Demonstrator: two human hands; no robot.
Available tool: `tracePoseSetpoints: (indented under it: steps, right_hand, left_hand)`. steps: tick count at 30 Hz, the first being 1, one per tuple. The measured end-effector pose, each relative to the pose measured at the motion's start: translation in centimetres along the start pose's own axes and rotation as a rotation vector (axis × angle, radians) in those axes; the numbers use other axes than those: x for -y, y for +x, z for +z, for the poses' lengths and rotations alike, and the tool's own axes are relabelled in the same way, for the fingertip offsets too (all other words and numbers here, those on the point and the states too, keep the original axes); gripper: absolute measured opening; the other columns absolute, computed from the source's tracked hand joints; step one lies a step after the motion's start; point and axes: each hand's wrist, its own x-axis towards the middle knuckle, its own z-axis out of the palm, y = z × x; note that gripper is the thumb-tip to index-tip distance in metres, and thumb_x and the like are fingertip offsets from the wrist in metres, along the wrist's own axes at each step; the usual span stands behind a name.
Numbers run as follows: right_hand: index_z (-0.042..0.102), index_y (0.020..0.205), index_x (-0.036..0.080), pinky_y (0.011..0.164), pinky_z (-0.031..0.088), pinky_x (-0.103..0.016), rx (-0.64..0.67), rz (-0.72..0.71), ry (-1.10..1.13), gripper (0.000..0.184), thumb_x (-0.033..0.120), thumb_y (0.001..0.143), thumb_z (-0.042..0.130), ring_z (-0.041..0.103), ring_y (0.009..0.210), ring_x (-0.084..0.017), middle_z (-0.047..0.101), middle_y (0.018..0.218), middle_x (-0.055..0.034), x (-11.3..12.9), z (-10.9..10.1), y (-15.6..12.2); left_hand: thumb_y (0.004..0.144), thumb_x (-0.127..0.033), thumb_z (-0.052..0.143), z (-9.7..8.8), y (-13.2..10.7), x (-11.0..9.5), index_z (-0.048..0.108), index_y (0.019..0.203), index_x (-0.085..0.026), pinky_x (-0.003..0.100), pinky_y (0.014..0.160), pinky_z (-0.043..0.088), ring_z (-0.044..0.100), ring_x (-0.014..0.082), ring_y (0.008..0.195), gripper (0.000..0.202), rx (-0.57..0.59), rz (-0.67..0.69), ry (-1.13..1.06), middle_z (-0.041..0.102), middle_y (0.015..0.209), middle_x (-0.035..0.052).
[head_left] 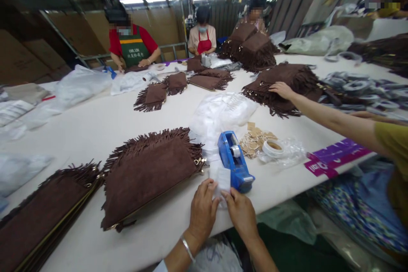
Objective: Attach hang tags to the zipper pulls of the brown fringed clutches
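Observation:
Both of my hands meet at the table's near edge around a small white, partly see-through sheet [224, 178]. My left hand [204, 206], with a silver bangle on its wrist, pinches the sheet's left side. On the opposite side, my right hand [240, 212] has thumb and fingers closed on the lower right corner. A blue tape dispenser [234, 161] stands just beyond my right hand. To the left lies a brown fringed bag [149, 170] with gold-coloured rings at its corner. Beyond the sheet is a heap of thin white plastic wrapping [219, 112].
Brown cardboard tags with strings [253, 142] and a white tape roll [273, 148] lie right of the dispenser. A stack of fringed bags [47, 216] fills the lower left. A co-worker's arm [334, 119] reaches in from the right onto another bag [283, 83]. Several people work across the table.

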Motion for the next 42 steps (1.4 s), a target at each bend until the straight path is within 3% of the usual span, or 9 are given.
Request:
tracePoseSetpoints:
  steps: [5,10,21,26,32,36,39,42]
  right_hand:
    - [0.057,0.099,0.021,0.054,0.043,-0.026,-0.042,0.014,0.071,0.023,0.039,0.09,0.045,0.066,0.062,-0.022,0.069,0.071,-0.0042,0.4,0.4,-0.3]
    - [0.059,0.089,0.022,0.052,0.042,-0.026,-0.114,0.037,0.065,0.03,0.046,0.092,0.041,0.064,0.054,-0.019,0.069,0.068,-0.004,0.5,0.3,-1.1]
    - [0.063,0.091,0.024,0.056,0.043,-0.026,-0.013,0.039,0.138,0.036,0.045,0.094,0.033,0.065,0.059,-0.02,0.07,0.069,-0.003,-0.8,-1.2,-0.8]
    - [0.055,0.072,0.022,0.05,0.041,-0.025,0.093,0.062,0.355,0.043,0.053,0.091,0.034,0.056,0.048,-0.017,0.063,0.056,0.0002,-0.9,-0.3,0.0]
    - [0.047,0.062,0.022,0.056,0.041,-0.025,0.146,-0.004,0.28,0.04,0.046,0.092,0.035,0.056,0.052,-0.016,0.058,0.053,0.0021,-0.1,0.4,1.4]
    - [0.053,0.083,0.021,0.059,0.044,-0.027,0.053,-0.045,0.144,0.024,0.038,0.091,0.038,0.062,0.059,-0.02,0.063,0.06,-0.0006,0.3,0.3,1.0]
    - [0.052,0.107,0.02,0.056,0.045,-0.029,-0.048,-0.06,0.03,0.028,0.037,0.092,0.036,0.066,0.064,-0.023,0.068,0.074,-0.0049,0.7,-0.5,-0.5]
    - [0.053,0.103,0.022,0.053,0.044,-0.028,-0.085,-0.061,-0.023,0.03,0.041,0.095,0.031,0.066,0.059,-0.022,0.067,0.07,-0.0041,0.5,-2.0,-2.1]
  left_hand:
    - [0.086,-0.014,0.051,0.3,0.4,0.2,0.057,0.114,-0.022,0.046,0.098,0.047,0.052,0.0242,0.117,0.03,0.006,0.011,0.034,0.058,0.122,0.0093]
    - [0.085,-0.014,0.054,0.1,0.3,0.0,0.053,0.118,-0.019,0.046,0.1,0.045,0.05,0.0241,0.118,0.034,-0.002,-0.007,0.01,0.056,0.123,0.0106]
    - [0.084,-0.012,0.054,-0.1,1.3,0.1,0.054,0.116,-0.021,0.045,0.101,0.045,0.051,0.0234,0.116,0.033,0.002,-0.019,-0.029,0.057,0.12,0.0091]
    - [0.091,-0.017,0.044,-1.0,1.3,-0.3,0.054,0.116,-0.023,0.042,0.1,0.046,0.053,0.0207,0.115,0.027,-0.032,-0.068,-0.103,0.058,0.118,0.0079]
    - [0.09,-0.018,0.048,-0.4,1.4,0.2,0.056,0.11,-0.021,0.042,0.097,0.047,0.055,0.0219,0.112,0.022,-0.068,-0.081,-0.068,0.059,0.114,0.0079]
    - [0.087,-0.011,0.047,0.3,1.7,0.4,0.057,0.109,-0.021,0.043,0.096,0.048,0.054,0.023,0.112,0.027,-0.043,-0.079,0.018,0.057,0.115,0.0085]
    - [0.086,-0.008,0.046,0.2,2.0,0.4,0.055,0.117,-0.023,0.041,0.095,0.049,0.053,0.0225,0.112,0.037,-0.018,-0.049,0.059,0.054,0.119,0.009]
    - [0.085,-0.006,0.043,0.1,2.1,0.3,0.052,0.125,-0.024,0.042,0.093,0.049,0.052,0.024,0.113,0.044,-0.001,-0.012,0.136,0.052,0.125,0.0112]
